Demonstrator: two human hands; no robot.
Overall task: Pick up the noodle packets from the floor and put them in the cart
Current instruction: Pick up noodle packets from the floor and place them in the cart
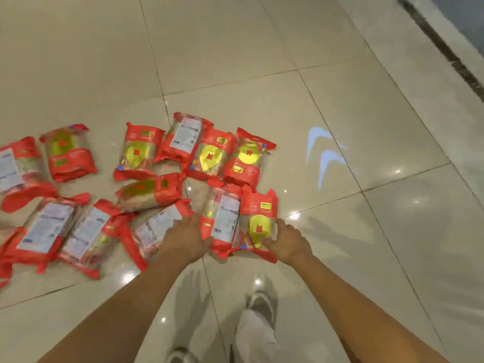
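A label-up packet [225,221] and a yellow-badge packet [258,226] lie touching on the floor [366,244] just ahead of the feet, with their long axes pointing away from the body. The left hand [184,241] curls round the first one's outer edge and the right hand [286,242] round the second's, each equally near. Both wrappers are glossy red, soft-looking plastic; no cart shows.

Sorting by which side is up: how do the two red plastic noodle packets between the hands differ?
The left red plastic noodle packet shows its white printed label; the right red packet shows a yellow emblem. The left hand touches the first, the right hand the second. Both are red with clear middles, lying side by side.
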